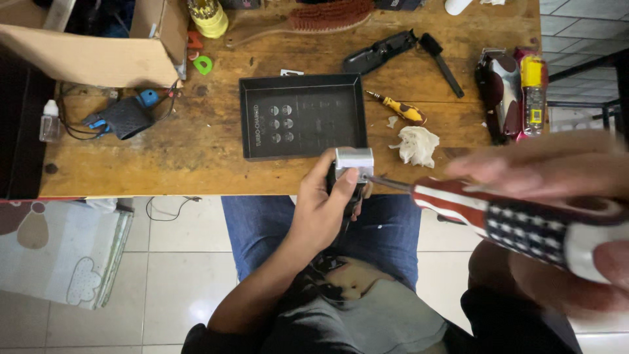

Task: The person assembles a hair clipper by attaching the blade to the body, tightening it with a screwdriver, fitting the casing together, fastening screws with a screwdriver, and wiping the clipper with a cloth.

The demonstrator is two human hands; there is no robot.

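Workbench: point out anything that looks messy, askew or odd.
A crumpled tissue wad and a torn scrap lie loose on the wooden table beside the black tray. A small yellow screwdriver lies askew nearby. A cardboard box sits tipped, flaps open.

Black tray, crumpled tissue, small screwdriver on wooden table.

L hand curled in firm grip, R hand clenched, blurred, close to cam.

Left hand grips clipper; right hand drives screwdriver into it.
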